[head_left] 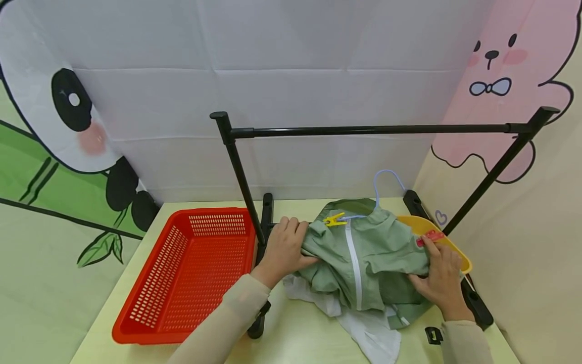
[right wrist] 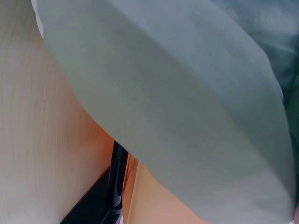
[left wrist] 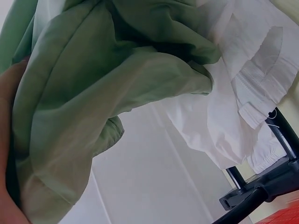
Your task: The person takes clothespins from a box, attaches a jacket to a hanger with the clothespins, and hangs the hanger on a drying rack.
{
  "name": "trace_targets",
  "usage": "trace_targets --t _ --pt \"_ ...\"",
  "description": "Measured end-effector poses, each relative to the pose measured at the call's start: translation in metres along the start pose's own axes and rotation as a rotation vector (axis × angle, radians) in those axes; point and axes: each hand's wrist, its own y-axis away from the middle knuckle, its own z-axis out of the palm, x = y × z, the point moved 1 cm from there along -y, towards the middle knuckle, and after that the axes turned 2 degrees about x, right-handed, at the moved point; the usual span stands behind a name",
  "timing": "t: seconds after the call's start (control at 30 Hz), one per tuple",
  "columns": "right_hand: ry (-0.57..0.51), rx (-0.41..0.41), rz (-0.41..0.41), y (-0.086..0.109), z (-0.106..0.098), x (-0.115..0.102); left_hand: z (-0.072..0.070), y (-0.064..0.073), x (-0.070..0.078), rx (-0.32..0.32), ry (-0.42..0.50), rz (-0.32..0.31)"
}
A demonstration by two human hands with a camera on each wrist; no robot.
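Observation:
A green jacket (head_left: pixel 386 247) with a white zip hangs on a light-blue hanger (head_left: pixel 376 179), its hook upward, held over the table between both hands. My left hand (head_left: pixel 286 247) grips the jacket's left shoulder, thumb on the front. At the other side, my right hand (head_left: pixel 438 275) grips the sleeve side, its index finger at a red clothespin (head_left: pixel 431 237). A yellow clothespin (head_left: pixel 335 220) is clipped at the collar's left. In the left wrist view the green cloth (left wrist: pixel 93 93) droops in folds; in the right wrist view pale green cloth (right wrist: pixel 177 107) hides the right fingers.
A black clothes rack (head_left: pixel 377 130) spans the table behind and above the jacket. A red basket (head_left: pixel 182 283) stands at the left; a yellow basket (head_left: pixel 459 255) sits behind the right hand. White clothing (head_left: pixel 364 331) lies under the jacket. A small black clip (head_left: pixel 433 335) lies near the right wrist.

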Motion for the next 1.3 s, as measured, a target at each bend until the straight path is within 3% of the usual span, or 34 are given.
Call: trace_targets --t 0.2,0.6,0.9,1.3 --pt "-0.009 -0.018 -0.009 -0.004 -0.002 -0.002 -0.001 0.002 -0.001 0.025 -0.016 0.000" --pt "-0.047 -0.091 -0.017 -0.007 -0.005 -0.004 -0.004 0.005 -0.005 -0.001 -0.017 -0.018" --pt "-0.088 -0.093 -0.088 -0.013 -0.010 -0.004 -0.007 0.007 -0.009 -0.010 -0.005 -0.032" --pt "-0.135 -0.150 -0.059 -0.017 -0.023 -0.002 -0.011 0.013 -0.013 -0.017 0.010 -0.045"
